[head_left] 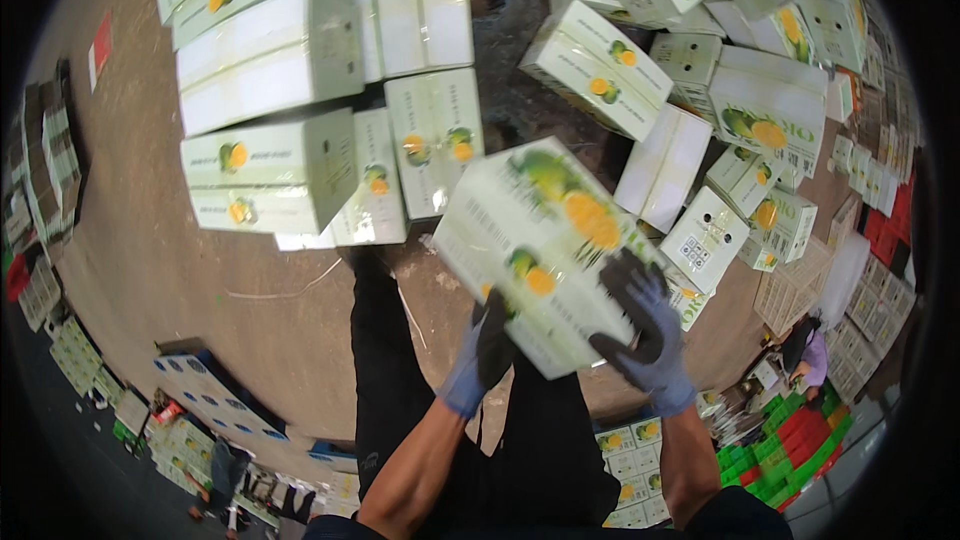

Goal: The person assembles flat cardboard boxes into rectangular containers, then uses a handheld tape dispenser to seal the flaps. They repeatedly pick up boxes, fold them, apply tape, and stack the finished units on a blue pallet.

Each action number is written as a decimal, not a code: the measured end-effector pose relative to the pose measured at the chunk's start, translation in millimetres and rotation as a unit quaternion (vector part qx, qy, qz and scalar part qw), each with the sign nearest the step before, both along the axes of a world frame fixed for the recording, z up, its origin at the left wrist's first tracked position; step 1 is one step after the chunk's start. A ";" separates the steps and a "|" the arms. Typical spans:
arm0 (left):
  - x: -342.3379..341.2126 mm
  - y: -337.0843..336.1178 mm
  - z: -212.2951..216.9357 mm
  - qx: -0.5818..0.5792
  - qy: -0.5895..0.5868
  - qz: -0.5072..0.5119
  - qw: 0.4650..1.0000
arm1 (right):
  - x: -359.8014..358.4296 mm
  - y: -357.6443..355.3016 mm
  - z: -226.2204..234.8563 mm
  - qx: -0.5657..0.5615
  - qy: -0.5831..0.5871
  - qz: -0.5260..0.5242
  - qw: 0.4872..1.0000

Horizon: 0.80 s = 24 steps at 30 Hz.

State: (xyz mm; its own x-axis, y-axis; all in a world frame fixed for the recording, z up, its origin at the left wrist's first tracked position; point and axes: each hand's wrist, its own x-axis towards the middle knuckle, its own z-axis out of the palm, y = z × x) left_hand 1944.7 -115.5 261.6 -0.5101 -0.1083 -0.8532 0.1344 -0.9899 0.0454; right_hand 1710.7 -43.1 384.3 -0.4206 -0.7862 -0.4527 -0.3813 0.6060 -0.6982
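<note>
A white carton [545, 245] w/ green and orange fruit pictures is held tilted in mid-air, centre of view, above the person's legs in black trousers [400, 390]. It is blurred.

Left hand [480, 350], in a blue-grey glove w/ dark palm, grips the carton's lower left edge, fingers closed up onto its side. Right hand [645, 325], same kind of glove, grips the lower right corner, fingers spread over the top face and closed on the edge. Both forearms are bare and come in from the bottom of the view.

Just beyond the carton, upper left, stands a stack [300, 90] of matching white cartons, several layers, some wrapped in clear film. Upper right is a looser pile [700, 70] of the same cartons, lying at mixed angles, some on their sides. A dark gap separates stack and pile.

The floor [150, 260] is brown concrete; a thin pale strap [280, 290] lies on it left of the legs.

Further out, bottom left: blue-and-white boxes [215, 395] in a row. Bottom centre-right: more fruit cartons [630, 470] seen small. Bottom right: green and red crates [790, 450], and near them another person in a purple top [812, 352], too small for detail. Far right edge: rows of stacked boxes, bent by the lens. Far left edge: more stacked goods, dim.
</note>
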 end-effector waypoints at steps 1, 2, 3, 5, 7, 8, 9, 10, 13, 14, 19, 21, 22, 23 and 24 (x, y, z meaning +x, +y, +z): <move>32.4 0.1 23.2 0.016 -0.025 0.016 0.999 | 17.4 -10.4 3.3 0.002 -0.031 0.030 0.999; 64.4 -1.7 46.3 0.043 -0.082 0.013 0.996 | 36.9 -19.7 5.5 -0.026 -0.063 0.051 0.996; 92.1 -1.9 68.9 0.025 -0.067 0.066 0.995 | 57.3 -29.8 2.2 -0.021 -0.093 0.090 0.991; 142.5 -9.6 99.9 0.001 -0.111 0.109 0.988 | 96.3 -51.2 -8.5 -0.020 -0.173 0.145 0.974; 185.7 -23.7 116.3 -0.037 -0.142 0.132 0.980 | 131.6 -82.3 -27.4 -0.051 -0.247 0.173 0.952; 203.4 -36.6 114.0 -0.067 -0.134 0.131 0.980 | 147.2 -103.9 -38.8 -0.066 -0.283 0.175 0.941; 213.4 -46.0 109.1 -0.079 -0.162 0.144 0.973 | 158.9 -126.7 -49.4 -0.073 -0.289 0.203 0.933; 220.9 -58.2 101.2 -0.094 -0.184 0.161 0.965 | 171.9 -152.1 -59.2 -0.108 -0.296 0.213 0.925; 224.2 -102.9 56.4 -0.209 -0.232 0.145 0.939 | 194.8 -232.0 -94.0 -0.124 -0.242 0.270 0.924; 222.0 -119.2 35.3 -0.222 -0.278 0.123 0.926 | 201.2 -251.3 -98.7 -0.080 -0.209 0.283 0.933; 207.1 -182.8 -33.9 -0.223 -0.221 0.186 0.931 | 220.2 -280.7 -61.7 -0.129 0.000 0.312 0.941; 205.7 -186.9 -34.6 -0.215 -0.251 0.180 0.927 | 216.6 -299.8 -44.7 -0.125 0.058 0.233 0.963; 206.8 -186.9 -32.0 -0.231 -0.255 0.158 0.926 | 216.1 -319.1 -42.0 -0.147 0.096 0.184 0.967; 210.6 -186.5 -28.9 -0.249 -0.239 0.153 0.926 | 212.7 -345.3 -43.6 -0.198 0.171 0.236 0.936; 215.2 -188.5 -28.3 -0.262 -0.217 0.145 0.929 | 210.7 -377.6 -49.0 -0.220 0.191 0.289 0.912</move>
State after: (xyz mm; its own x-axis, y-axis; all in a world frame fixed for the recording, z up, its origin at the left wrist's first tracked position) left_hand 2160.0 -304.0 233.2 -0.0148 -0.6469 -0.7625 0.2493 -0.7409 0.6237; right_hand 1921.5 -420.7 335.3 0.0602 -0.9968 0.0532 -0.8148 -0.0799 -0.5742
